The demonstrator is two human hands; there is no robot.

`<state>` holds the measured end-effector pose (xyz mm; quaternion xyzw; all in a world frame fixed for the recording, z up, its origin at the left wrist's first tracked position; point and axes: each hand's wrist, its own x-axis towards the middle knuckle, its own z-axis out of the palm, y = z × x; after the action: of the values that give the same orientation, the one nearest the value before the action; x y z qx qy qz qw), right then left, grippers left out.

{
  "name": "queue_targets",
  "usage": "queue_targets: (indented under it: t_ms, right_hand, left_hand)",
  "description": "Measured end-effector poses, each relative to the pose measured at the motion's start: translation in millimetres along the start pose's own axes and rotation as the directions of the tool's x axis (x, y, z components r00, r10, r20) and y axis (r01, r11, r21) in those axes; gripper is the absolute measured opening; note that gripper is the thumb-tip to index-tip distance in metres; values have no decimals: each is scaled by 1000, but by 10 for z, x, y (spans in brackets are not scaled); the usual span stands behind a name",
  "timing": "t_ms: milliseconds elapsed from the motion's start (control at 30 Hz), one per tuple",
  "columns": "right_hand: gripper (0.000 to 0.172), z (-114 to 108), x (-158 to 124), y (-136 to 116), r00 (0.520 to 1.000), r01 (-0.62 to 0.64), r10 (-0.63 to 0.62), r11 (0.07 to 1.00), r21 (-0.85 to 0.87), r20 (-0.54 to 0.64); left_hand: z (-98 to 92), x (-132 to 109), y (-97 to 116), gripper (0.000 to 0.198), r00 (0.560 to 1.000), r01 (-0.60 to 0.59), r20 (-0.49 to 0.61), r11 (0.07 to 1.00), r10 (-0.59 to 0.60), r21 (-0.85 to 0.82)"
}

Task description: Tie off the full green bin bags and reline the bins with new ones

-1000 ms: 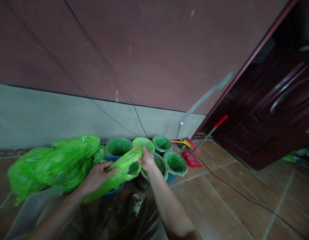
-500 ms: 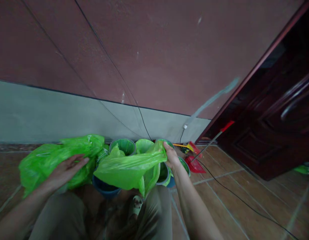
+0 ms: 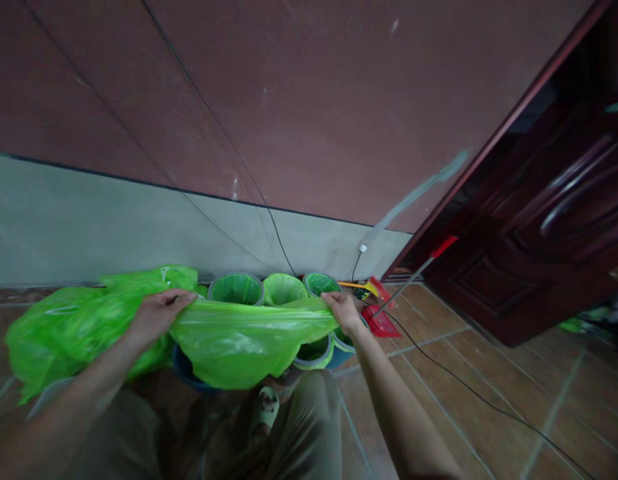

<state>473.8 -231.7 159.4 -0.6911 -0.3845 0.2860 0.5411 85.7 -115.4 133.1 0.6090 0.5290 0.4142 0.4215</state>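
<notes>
A bright green plastic bag (image 3: 249,343) is stretched flat between my hands, its upper edge drawn nearly straight. My left hand (image 3: 163,310) pinches one end of that edge, and my right hand (image 3: 341,308) grips the other. Below the bag, partly covered by it, stands a dark blue bin (image 3: 185,370). Behind and to the right are several bins lined with green bags, among them a grey-rimmed bin (image 3: 236,288) and a bin (image 3: 315,353) just under my right hand. Left of my left hand lies a heap of green bags (image 3: 83,323).
A red dustpan (image 3: 381,323) with a long handle leans near the dark red door (image 3: 519,260). A yellow-handled tool (image 3: 371,288) lies by the wall. A black cable (image 3: 453,378) crosses the tiled floor. My slippered foot (image 3: 265,410) is below the bag.
My left hand has moved right from beside the heap and taken hold of the bag's edge. The bag, earlier hanging loosely from my right hand, is now pulled taut.
</notes>
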Motion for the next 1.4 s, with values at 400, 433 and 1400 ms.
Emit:
queue_targets:
  t_ms: [400,433,1400]
  right_hand:
    - [28,929,-5,-246,948,-280,138,790,545,287]
    - [27,1040,-34,-308,940,-293,124,773,563,318]
    - [18,1324,-96,-1442,744,581,-663,702,-412,-81]
  left_hand:
    - [-748,77,411,63,798,-9,-459,769,391,639]
    - [-683,24,503,66,747,-74,-435,713,503,697]
    - [488,-152,-37,30,946,-22,-254,823,201,568]
